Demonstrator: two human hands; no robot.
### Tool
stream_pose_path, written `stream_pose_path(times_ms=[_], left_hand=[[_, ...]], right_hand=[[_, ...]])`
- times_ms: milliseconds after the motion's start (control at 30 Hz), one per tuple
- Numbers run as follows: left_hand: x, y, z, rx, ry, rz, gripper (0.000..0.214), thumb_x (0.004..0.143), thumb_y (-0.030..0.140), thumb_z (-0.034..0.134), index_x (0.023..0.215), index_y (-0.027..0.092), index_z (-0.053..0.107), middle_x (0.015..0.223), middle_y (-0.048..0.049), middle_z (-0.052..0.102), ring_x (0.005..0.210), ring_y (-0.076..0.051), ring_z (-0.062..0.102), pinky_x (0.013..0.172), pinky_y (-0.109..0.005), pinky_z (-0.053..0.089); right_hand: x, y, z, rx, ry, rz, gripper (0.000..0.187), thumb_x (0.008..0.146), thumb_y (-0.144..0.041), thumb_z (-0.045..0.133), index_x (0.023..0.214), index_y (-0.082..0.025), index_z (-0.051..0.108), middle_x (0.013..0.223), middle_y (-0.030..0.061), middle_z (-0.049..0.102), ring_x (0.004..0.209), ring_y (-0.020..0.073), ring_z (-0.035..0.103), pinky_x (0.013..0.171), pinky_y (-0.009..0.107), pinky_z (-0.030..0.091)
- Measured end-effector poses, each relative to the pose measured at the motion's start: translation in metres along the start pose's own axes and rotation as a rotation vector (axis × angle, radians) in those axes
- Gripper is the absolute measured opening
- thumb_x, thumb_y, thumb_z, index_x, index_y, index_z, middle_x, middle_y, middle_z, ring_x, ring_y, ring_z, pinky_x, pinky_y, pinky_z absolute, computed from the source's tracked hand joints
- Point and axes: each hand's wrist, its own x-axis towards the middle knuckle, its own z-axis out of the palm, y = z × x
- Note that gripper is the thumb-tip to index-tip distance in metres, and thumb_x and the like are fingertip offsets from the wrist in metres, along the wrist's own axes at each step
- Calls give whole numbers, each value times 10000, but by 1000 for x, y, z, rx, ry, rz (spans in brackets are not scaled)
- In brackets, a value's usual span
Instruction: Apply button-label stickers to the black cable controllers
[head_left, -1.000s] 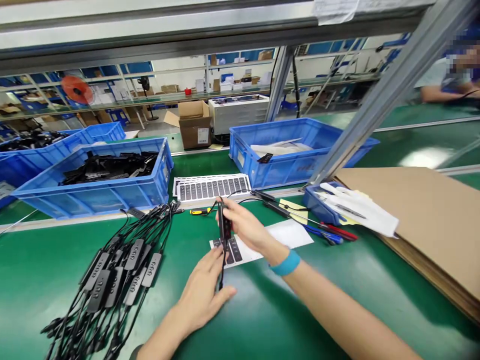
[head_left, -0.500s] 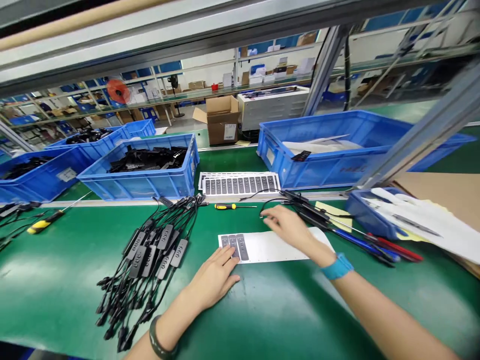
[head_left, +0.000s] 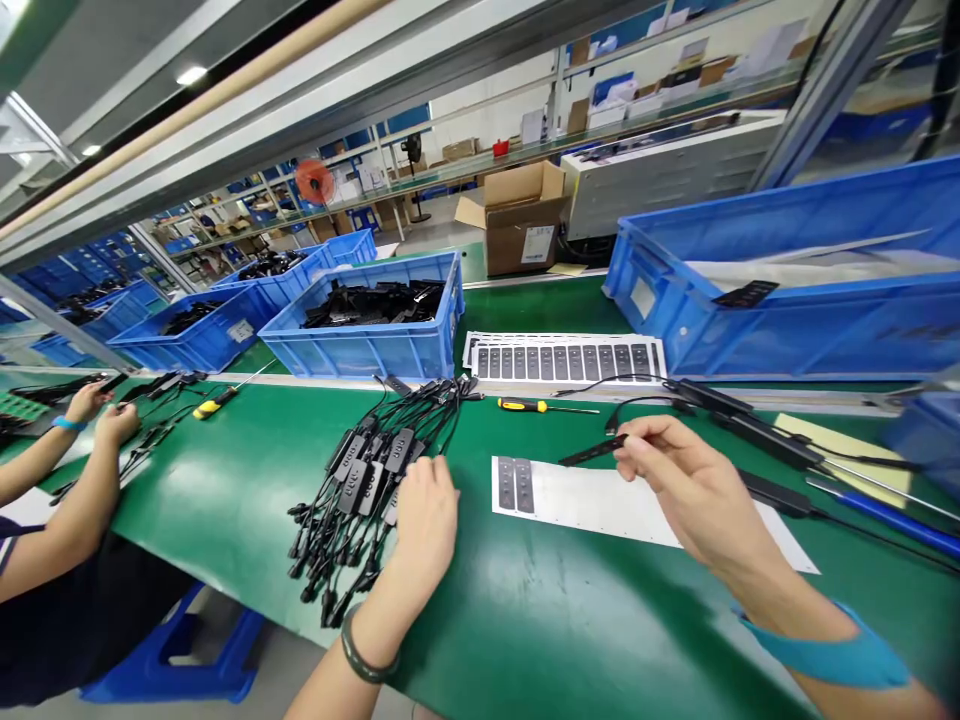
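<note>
My right hand (head_left: pixel 679 475) pinches a dark label strip (head_left: pixel 594 452) by one end, just above the white backing sheet (head_left: pixel 600 500). Two grey labels (head_left: pixel 515 485) are stuck at that sheet's left end. My left hand (head_left: pixel 427 510) rests at the right edge of a pile of black cabled boxes (head_left: pixel 360 480), each with button-like marks on top. Its fingers are curled down, partly covering one box; what they hold, if anything, is hidden.
Behind lie a full label sheet (head_left: pixel 562 362) and a yellow-black screwdriver (head_left: pixel 525 405). Blue bins (head_left: pixel 360 345) line the back. Cabled black boxes (head_left: pixel 772 440) and a blue pen (head_left: pixel 892 515) lie right. At far left, a co-worker's hands (head_left: pixel 105 410) handle parts.
My right hand has lifted one label off the sheet, leaving two where three were. The left hand has moved from the sheet to the pile. The view has turned left, showing a co-worker.
</note>
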Motion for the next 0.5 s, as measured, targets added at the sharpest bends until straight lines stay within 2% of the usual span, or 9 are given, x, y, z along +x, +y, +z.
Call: stream_pose_path(times_ms=[67, 133, 200, 267, 300, 367, 467, 500], left_hand=[[-1, -10, -4, 22, 29, -106, 204, 842, 82, 498, 1013, 27, 596, 1005, -285, 605, 991, -432, 592, 774, -574, 487], [-1, -16, -7, 5, 39, -143, 102, 835, 108, 521, 898, 79, 596, 968, -258, 610, 988, -427, 591, 794, -550, 479], [2, -18, -10, -45, 46, -156, 94, 863, 162, 519, 919, 108, 573, 916, -206, 627, 937, -383, 619, 779, -496, 488], [7, -14, -13, -115, 52, -159, 183, 917, 251, 488, 1045, 125, 524, 836, -122, 641, 808, -300, 651, 715, -414, 499], [9, -10, -15, -223, 50, -159, 238, 936, 298, 474, 1112, 138, 487, 816, -83, 641, 731, -251, 652, 669, -367, 497], [15, 1, -16, -625, 6, -170, 335, 928, 379, 501, 1182, 170, 439, 817, -23, 626, 600, -164, 613, 566, -284, 468], [19, 23, -9, -1406, -200, -229, 427, 826, 424, 640, 1132, 155, 511, 766, 17, 573, 517, -84, 513, 478, -214, 397], [19, 31, -5, -1584, -276, -258, 447, 780, 415, 693, 1102, 143, 542, 753, 20, 567, 520, -71, 495, 479, -203, 391]], right_hand=[[-5, -4, 3, 81, 25, 28, 244, 817, -465, 691, 856, -250, 582, 760, -12, 532, 618, 130, 504, 583, 273, 429], [-9, -3, 9, 123, 23, 46, 255, 817, -468, 691, 875, -252, 569, 776, -7, 537, 627, 134, 511, 561, 268, 431], [-13, -1, 17, 146, 0, 64, 256, 824, -463, 684, 897, -253, 556, 782, -8, 536, 628, 133, 512, 547, 261, 436], [-16, 1, 23, 167, -37, 85, 254, 836, -458, 673, 914, -254, 543, 790, -11, 531, 635, 129, 514, 538, 253, 444], [-17, 1, 26, 178, -52, 92, 256, 840, -458, 668, 919, -254, 536, 795, -12, 527, 640, 129, 514, 533, 249, 448], [-19, 0, 30, 199, -74, 100, 268, 842, -466, 665, 926, -253, 526, 804, -13, 522, 652, 129, 513, 524, 243, 456], [-20, 0, 33, 206, -85, 108, 286, 845, -486, 655, 921, -248, 515, 786, -19, 501, 650, 126, 510, 504, 231, 455], [-20, 0, 34, 197, -83, 109, 287, 850, -489, 649, 911, -244, 513, 775, -25, 492, 626, 116, 502, 492, 225, 445]])
